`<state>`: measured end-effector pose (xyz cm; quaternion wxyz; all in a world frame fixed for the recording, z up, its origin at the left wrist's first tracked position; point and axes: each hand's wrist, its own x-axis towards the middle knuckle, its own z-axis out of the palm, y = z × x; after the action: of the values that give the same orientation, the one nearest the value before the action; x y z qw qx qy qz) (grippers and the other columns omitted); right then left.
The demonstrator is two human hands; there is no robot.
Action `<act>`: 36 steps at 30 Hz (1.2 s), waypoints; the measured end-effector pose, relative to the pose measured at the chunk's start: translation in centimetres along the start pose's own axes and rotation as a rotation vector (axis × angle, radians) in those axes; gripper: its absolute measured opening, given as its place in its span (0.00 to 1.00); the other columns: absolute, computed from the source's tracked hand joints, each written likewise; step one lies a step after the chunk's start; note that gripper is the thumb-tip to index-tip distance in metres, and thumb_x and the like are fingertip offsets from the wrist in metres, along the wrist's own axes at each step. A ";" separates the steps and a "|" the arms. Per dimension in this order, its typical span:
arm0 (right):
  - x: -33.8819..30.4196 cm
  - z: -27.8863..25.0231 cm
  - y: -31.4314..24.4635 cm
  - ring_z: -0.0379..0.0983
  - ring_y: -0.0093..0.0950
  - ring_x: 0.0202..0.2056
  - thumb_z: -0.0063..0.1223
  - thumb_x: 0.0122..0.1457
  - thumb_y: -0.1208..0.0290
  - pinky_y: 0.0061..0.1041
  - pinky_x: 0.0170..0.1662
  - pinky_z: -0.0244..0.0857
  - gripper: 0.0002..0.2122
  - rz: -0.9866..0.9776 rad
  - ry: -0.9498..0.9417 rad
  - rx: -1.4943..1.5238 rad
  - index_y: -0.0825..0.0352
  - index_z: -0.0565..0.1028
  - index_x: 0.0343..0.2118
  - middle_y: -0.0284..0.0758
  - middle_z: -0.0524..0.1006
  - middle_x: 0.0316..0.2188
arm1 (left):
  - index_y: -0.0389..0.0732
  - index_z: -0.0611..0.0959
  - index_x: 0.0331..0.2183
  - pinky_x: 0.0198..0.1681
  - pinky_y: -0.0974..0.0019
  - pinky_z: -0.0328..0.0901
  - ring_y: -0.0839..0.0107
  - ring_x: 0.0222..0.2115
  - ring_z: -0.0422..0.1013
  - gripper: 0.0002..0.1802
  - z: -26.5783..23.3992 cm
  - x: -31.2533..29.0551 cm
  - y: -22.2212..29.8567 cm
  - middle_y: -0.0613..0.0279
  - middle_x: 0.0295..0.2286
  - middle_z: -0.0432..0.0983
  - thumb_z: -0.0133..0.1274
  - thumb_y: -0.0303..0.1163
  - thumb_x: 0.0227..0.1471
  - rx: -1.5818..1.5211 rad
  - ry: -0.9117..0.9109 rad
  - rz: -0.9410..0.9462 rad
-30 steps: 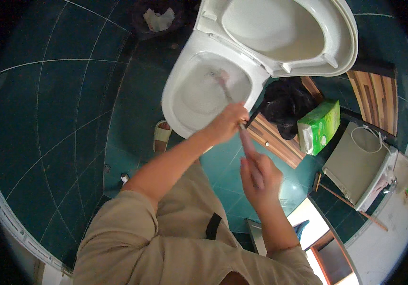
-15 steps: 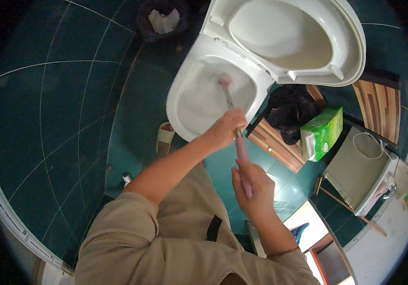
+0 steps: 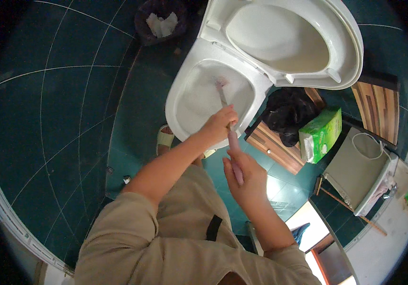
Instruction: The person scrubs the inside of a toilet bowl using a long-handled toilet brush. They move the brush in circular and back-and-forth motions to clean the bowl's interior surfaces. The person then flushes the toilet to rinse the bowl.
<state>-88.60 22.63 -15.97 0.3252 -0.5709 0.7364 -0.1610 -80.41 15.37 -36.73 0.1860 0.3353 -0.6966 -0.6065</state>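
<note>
I hold a long toilet brush (image 3: 234, 143) with a pink handle in both hands. My left hand (image 3: 218, 126) is closed round the shaft, over the near rim of the toilet bowl. Farther down the handle, my right hand (image 3: 247, 178) grips the pink end with the thumb along it. The pinkish brush head (image 3: 220, 81) is inside the white toilet bowl (image 3: 174, 102), near its back, and whitish, foamy-looking water surrounds it. Behind the bowl the toilet seat and lid (image 3: 353, 45) stand raised.
Left of the toilet is a dark bin (image 3: 142, 31) with white paper inside. On the right, a wood-striped cabinet (image 3: 276, 149) bears a black bag (image 3: 289, 111) and a green tissue pack (image 3: 325, 133). A grey-topped appliance (image 3: 356, 166) with a cable stands farther right.
Both hands and the brush have shifted slightly left. The brush head has also moved a little left inside the bowl. My grip is the same.
</note>
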 end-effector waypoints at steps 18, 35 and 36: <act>-3.3 -2.4 -0.2 0.72 0.39 0.25 0.61 0.50 0.68 0.32 0.29 0.67 0.13 0.033 -0.222 -0.137 0.59 0.74 0.40 0.39 0.72 0.23 | 0.39 0.72 0.22 0.35 0.54 0.62 0.53 0.34 0.69 0.09 -0.3 -1.1 1.5 0.54 0.26 0.69 0.54 0.19 0.33 0.165 -0.136 0.267; -13.6 0.5 6.5 0.74 0.41 0.41 0.41 0.62 0.61 0.36 0.51 0.64 0.17 0.441 0.411 0.676 0.74 0.73 0.34 0.52 0.78 0.36 | 0.42 0.73 0.29 0.39 0.55 0.59 0.55 0.32 0.66 0.06 3.6 -7.6 1.7 0.57 0.27 0.70 0.52 0.25 0.45 0.150 -0.413 0.296; -13.7 2.1 7.5 0.74 0.41 0.41 0.39 0.63 0.59 0.36 0.52 0.63 0.19 0.472 0.416 0.625 0.74 0.73 0.37 0.53 0.77 0.36 | 0.42 0.73 0.28 0.39 0.55 0.59 0.54 0.32 0.66 0.05 4.1 -7.0 0.1 0.57 0.28 0.70 0.52 0.26 0.46 0.186 -0.444 0.305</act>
<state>-90.85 38.10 -18.02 0.3550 -0.2169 0.8124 -0.4087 -78.27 23.15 -36.38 0.0864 0.1015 -0.8153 -0.5635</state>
